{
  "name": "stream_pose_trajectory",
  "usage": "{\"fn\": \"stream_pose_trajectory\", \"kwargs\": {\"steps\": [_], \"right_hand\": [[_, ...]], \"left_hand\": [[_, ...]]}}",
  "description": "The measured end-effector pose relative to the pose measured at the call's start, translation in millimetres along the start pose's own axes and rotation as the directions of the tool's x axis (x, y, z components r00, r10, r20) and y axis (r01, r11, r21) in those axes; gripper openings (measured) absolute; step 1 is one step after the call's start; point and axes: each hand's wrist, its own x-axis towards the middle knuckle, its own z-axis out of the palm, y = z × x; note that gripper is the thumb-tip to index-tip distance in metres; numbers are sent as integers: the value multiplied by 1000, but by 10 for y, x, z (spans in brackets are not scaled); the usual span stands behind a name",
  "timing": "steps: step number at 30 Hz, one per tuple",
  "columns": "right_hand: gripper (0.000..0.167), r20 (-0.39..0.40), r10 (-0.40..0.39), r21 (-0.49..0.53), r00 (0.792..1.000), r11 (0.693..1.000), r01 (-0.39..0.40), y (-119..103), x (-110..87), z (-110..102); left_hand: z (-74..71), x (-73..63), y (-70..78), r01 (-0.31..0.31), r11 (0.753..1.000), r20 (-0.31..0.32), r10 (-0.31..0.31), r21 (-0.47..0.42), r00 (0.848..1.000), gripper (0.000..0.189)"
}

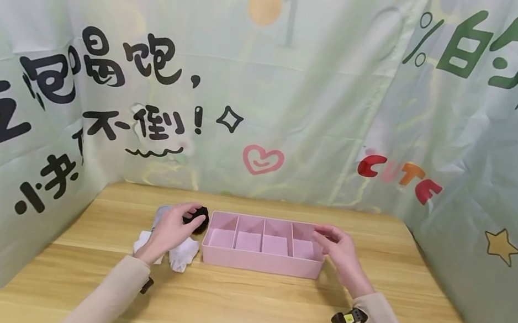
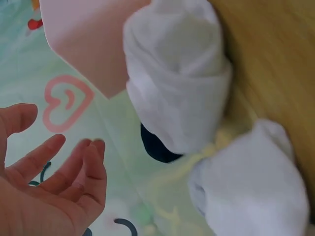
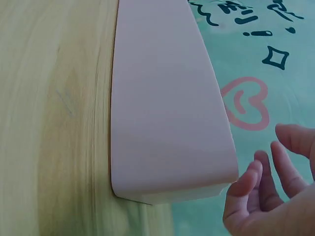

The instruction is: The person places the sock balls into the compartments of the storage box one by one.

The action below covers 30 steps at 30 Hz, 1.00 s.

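My left hand (image 1: 170, 231) and right hand (image 1: 343, 254) are hovering open; bumping the pink box (image 1: 261, 263) at three o'clock might be skewing it.

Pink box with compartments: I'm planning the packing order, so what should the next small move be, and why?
Probably lower the left hand and pinch the black bundle. In the head view its fingers overlap that bundle, the left wrist view shows it holding nothing, and the pink box beside it looks empty.
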Motion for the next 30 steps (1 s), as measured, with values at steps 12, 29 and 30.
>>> {"fn": "stream_pose_trajectory", "kwargs": {"steps": [12, 29, 30], "right_hand": [[53, 84, 67, -9, 994, 998, -66, 113, -33, -93], [61, 176, 90, 67, 980, 992, -103, 239, -34, -137], [62, 186, 86, 69, 979, 993, -101, 243, -32, -141]], "left_hand": [[-244, -124, -277, 88, 991, 4, -88, -99, 996, 43], [-504, -269, -568, 177, 976, -34, -183, -131, 983, 36], [-516, -273, -581, 180, 976, -37, -186, -127, 982, 36]]}}
